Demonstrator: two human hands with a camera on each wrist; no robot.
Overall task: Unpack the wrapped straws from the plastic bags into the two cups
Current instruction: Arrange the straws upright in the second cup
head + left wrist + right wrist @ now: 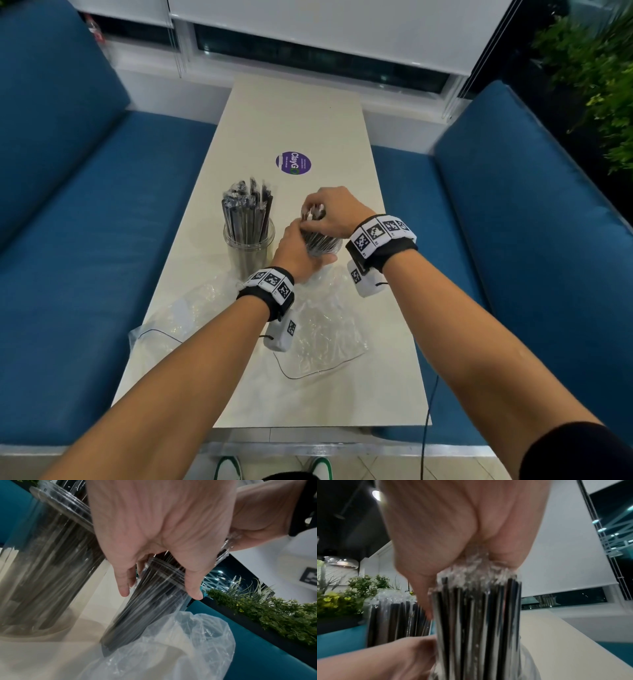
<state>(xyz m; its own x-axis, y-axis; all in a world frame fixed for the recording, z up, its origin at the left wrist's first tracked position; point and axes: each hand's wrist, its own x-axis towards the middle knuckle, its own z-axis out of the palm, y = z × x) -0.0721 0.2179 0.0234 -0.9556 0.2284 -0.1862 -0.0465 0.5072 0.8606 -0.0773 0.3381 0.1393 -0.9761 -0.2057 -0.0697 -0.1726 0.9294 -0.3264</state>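
Straws (476, 615), black in clear crinkled wrappers, stand bunched in cup (150, 601).

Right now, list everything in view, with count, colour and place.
cups: two, clear, mid-table, one left, one right under the hands.
wrapped straws: many, black in clear wrap, upright in both cups.
plastic bags: two, clear, emptied, near table edge.
sticker: one, purple, beyond the cups.
table: one, cream, centre.
benches: two, blue, either side.
plants: green, far right.
left hand: around the right cup.
right hand: gripping the straw tops.
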